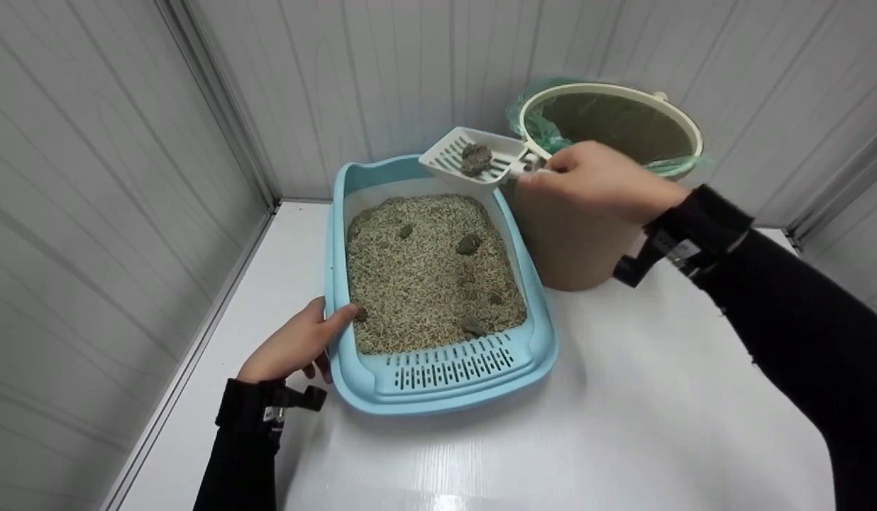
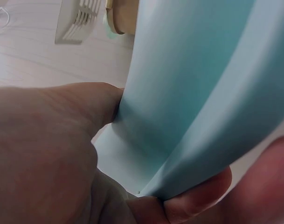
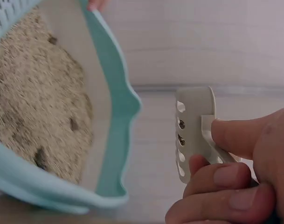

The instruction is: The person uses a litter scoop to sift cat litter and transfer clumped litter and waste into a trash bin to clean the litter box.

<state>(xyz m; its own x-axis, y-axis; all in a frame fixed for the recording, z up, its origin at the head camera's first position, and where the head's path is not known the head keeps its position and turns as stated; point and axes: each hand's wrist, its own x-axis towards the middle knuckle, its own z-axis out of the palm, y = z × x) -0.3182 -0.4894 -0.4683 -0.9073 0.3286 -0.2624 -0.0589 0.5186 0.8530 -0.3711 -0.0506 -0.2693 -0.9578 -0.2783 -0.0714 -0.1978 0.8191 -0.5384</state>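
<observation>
A white slotted litter scoop (image 1: 449, 162) with a dark clump (image 1: 475, 160) in it is gripped by its handle in my right hand (image 1: 602, 181). It hangs above the far right corner of a blue litter box (image 1: 442, 404), beside the bin. In the right wrist view the thumb presses the handle of the scoop (image 3: 195, 107) and the fingers curl round it. My left hand (image 1: 300, 344) grips the left rim of the box, thumb on top and fingers under the edge. Several dark clumps (image 1: 469, 244) lie in the tan litter (image 1: 417, 284).
A brown bin (image 1: 570, 241) with a cream rim and a green bag liner (image 1: 545, 135) stands against the box's right side. White panel walls (image 1: 410, 71) enclose the back and sides. Under everything lies a glossy white surface (image 1: 623, 411).
</observation>
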